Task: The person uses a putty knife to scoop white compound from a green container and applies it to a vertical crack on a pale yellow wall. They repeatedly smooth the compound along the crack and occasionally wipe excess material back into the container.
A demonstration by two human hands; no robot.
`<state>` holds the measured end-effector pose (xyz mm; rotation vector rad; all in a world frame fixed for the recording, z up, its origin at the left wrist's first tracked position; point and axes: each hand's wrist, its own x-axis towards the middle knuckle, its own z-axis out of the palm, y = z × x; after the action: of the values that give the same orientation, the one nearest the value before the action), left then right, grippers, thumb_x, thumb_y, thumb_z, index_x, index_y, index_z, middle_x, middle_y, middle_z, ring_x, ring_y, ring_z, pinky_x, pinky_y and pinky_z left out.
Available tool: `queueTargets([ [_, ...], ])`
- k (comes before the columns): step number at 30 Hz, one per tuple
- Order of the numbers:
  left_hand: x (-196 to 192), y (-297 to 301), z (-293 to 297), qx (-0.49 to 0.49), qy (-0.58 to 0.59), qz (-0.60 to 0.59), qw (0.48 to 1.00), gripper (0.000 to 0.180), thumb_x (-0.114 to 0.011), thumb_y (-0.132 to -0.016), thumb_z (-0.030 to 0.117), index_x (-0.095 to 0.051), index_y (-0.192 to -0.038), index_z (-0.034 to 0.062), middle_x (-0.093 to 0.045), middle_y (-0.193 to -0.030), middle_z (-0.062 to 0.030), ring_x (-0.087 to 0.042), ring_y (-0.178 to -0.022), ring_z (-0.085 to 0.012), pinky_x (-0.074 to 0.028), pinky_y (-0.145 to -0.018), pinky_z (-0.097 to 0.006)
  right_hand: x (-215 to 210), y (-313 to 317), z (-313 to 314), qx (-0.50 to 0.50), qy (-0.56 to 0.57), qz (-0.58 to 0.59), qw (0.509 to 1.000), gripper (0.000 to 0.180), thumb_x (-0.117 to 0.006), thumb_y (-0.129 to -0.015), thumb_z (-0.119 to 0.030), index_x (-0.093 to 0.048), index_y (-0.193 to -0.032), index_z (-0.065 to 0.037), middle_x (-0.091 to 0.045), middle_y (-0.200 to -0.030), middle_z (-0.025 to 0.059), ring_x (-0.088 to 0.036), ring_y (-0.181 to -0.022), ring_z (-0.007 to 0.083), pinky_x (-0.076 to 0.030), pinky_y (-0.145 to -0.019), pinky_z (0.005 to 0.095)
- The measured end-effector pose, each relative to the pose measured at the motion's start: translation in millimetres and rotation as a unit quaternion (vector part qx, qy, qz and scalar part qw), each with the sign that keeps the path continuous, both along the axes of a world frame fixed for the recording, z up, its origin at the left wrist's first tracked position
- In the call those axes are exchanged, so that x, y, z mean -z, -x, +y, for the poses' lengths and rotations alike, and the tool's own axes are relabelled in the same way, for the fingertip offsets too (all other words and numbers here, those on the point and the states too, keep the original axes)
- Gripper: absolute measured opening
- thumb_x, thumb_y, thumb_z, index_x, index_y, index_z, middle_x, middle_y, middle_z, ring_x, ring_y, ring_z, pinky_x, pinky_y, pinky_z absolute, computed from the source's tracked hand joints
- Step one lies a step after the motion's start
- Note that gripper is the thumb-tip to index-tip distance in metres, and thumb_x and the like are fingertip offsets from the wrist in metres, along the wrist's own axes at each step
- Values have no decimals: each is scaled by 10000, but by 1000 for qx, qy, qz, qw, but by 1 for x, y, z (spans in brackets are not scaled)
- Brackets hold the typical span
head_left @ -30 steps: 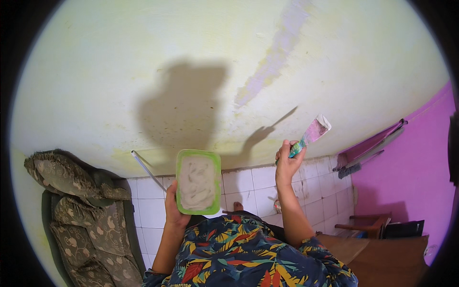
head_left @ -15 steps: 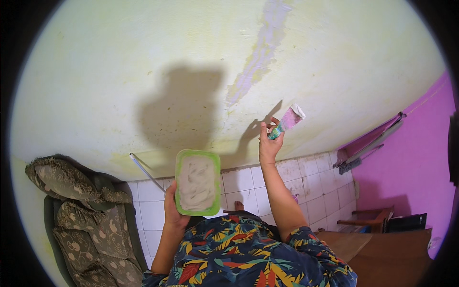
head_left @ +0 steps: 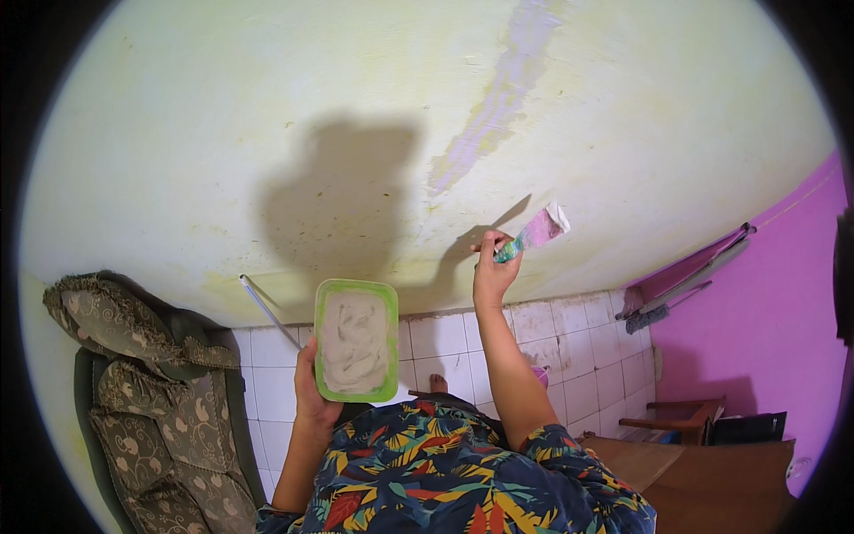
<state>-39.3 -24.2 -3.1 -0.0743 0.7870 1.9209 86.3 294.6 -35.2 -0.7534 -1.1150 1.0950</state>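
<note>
My left hand (head_left: 313, 389) grips the left side of a green rectangular tub (head_left: 394, 347), its fingers partly hidden beneath. Greyish-white paste (head_left: 356, 343) with a swirled surface fills the tub. In front of the wall, my right hand (head_left: 495, 267) is closed round the green-blue handle of a putty knife (head_left: 539, 230). White paste clings to the end of its pinkish blade, which points up and to the right. The pale yellow wall (head_left: 222, 116) carries a slanting lilac-white patched strip (head_left: 489, 116), above and left of the blade.
A patterned brown sofa (head_left: 169, 418) stands at the left, a pale pole (head_left: 267, 311) beside it. Brown wooden furniture (head_left: 712, 481) and a chair (head_left: 685, 418) are at lower right. Mop-like tools (head_left: 680, 285) lean by the pink wall (head_left: 765, 294). White tiles (head_left: 578, 356) cover the floor.
The tub and my left hand have shifted slightly left. My right hand has moved a little left and down, still holding the putty knife, whose blade tilts more to the right.
</note>
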Motion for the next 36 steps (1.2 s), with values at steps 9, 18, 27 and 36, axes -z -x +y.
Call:
queueTargets([
  [9,-2,0,8,-2,11,-8,1000,591,-462,-1090,421,-519,-1480,-20,-621,-1449,-179,-625,-1305,-315,-493,-1129,-452,49,-49,-35,-8,15,-74,997,235,-646,-1030,-18,-423,-980,-76,-592,-1024,68,-651,-748,163,-591,-699,312],
  [18,3,4,16,16,6,-17,1000,571,-478,-1088,407,-535,-1460,-22,-633,-1433,-173,-635,-1293,-309,-495,-1129,-451,-16,-17,6,34,51,28,998,348,-746,-1000,-129,-413,-906,-97,-618,-939,69,-646,-808,162,-595,-622,315],
  [27,-3,10,14,10,7,-2,1000,566,-465,-1091,407,-530,-1464,-14,-628,-1435,-177,-629,-1297,-314,-497,-1125,-456,5,8,19,57,61,60,995,360,-765,-990,-151,-423,-896,-91,-660,-944,103,-680,-830,178,-623,-710,340],
  [36,4,22,9,16,18,3,1000,573,-442,-1095,416,-516,-1471,-11,-621,-1439,-176,-627,-1300,-319,-498,-1124,-466,-17,45,12,87,96,80,988,420,-833,-948,-234,-434,-929,-102,-656,-865,72,-636,-767,164,-548,-755,312],
])
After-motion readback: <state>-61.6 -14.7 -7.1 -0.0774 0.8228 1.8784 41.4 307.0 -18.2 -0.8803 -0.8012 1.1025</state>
